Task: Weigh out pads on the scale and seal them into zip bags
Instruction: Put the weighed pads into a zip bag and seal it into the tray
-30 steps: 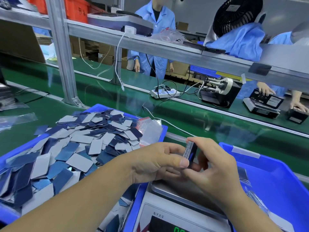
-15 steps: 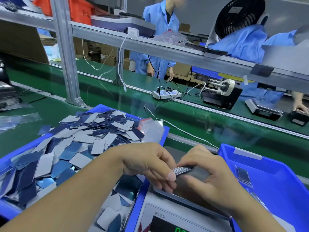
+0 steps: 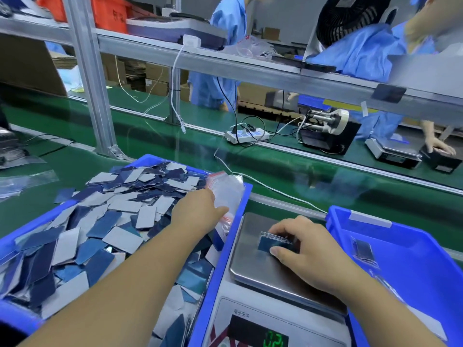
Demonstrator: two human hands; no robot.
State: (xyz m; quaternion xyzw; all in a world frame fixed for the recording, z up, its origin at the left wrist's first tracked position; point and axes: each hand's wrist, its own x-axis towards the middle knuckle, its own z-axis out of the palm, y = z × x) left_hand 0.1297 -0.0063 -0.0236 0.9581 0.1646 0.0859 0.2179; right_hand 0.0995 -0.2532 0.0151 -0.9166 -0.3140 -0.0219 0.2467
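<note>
Green conveyor behind; right hand (image 3: pixel 309 249) half-hides pad stack (image 3: pixel 273 242), scale display (image 3: pixel 260 334) cropped.

Head camera, looking forward-down, close over scale (image 3: pixel 265 269).

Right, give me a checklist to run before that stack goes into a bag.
1. Stack of pads on the scale pan: ok, resting there.
2. Right hand off the stack so the reading is true: not ok, fingers hold it.
3. Display readable: cannot tell, green digits cut off at the frame edge.
4. Left hand has a zip bag: ok, it touches the bags; grip cannot be seen.
5. Bag mouth open: cannot tell.
6. Right bin ready for sealed bags: ok.
</note>
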